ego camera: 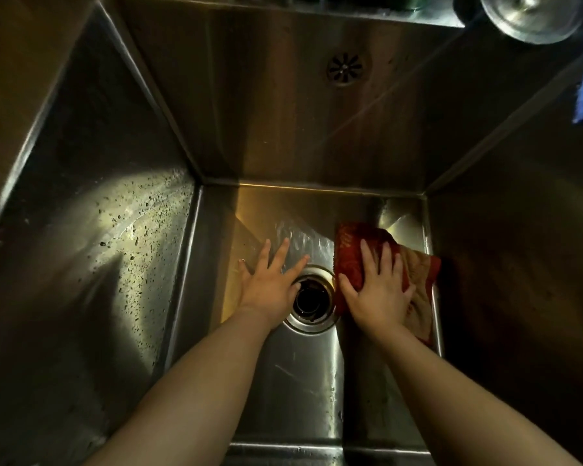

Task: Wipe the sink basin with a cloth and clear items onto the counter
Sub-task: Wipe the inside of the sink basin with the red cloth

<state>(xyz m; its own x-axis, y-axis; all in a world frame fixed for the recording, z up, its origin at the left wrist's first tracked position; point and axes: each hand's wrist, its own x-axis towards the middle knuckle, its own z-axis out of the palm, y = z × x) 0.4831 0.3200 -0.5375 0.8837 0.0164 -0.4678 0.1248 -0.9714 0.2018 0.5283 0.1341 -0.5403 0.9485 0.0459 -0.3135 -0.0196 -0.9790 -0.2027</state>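
Right hand (377, 290) flat on red cloth (350, 253), sink (283, 364) floor.

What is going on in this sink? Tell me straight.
A person is wiping the bottom of a deep stainless-steel sink basin. The right hand presses flat on a red patterned cloth lying right of the round metal drain, near the basin's right wall. The left hand rests with spread fingers on the wet floor just left of the drain. Dark specks dot the left wall, not yet wiped.
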